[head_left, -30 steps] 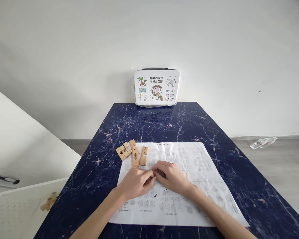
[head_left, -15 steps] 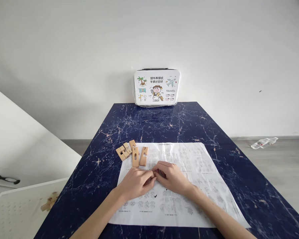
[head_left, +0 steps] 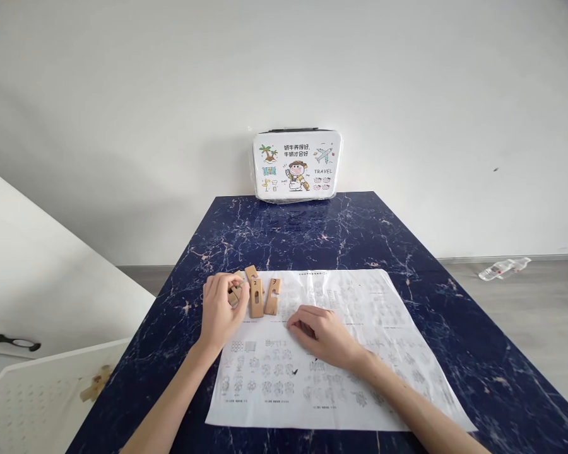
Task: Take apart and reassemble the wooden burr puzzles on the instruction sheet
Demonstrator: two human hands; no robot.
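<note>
My left hand (head_left: 221, 310) reaches to the left group of wooden puzzle pieces (head_left: 234, 295), its fingers and thumb closed around them and partly covering them. Just right of that hand lie a notched-end wooden piece (head_left: 251, 272), a wooden piece marked 2 (head_left: 256, 301) with a long slot, and a wooden piece marked 3 (head_left: 273, 299) with a side notch. My right hand (head_left: 322, 334) rests on the printed sheet (head_left: 265, 413), fingers curled in towards the thumb. Nothing shows in it. Small line drawings of assembled shapes cover the sheet.
A white case (head_left: 297, 165) with cartoon prints stands against the wall at the far end of the blue marbled table (head_left: 288, 243). Lower left, a white basket (head_left: 42, 403) contains more wooden pieces (head_left: 96, 383). Clear plastic bottles (head_left: 504, 268) lie on the floor at right.
My left hand has left my right hand's fingertips and moved left and away from me, onto the group of wooden puzzle pieces. My right hand has stayed in place.
</note>
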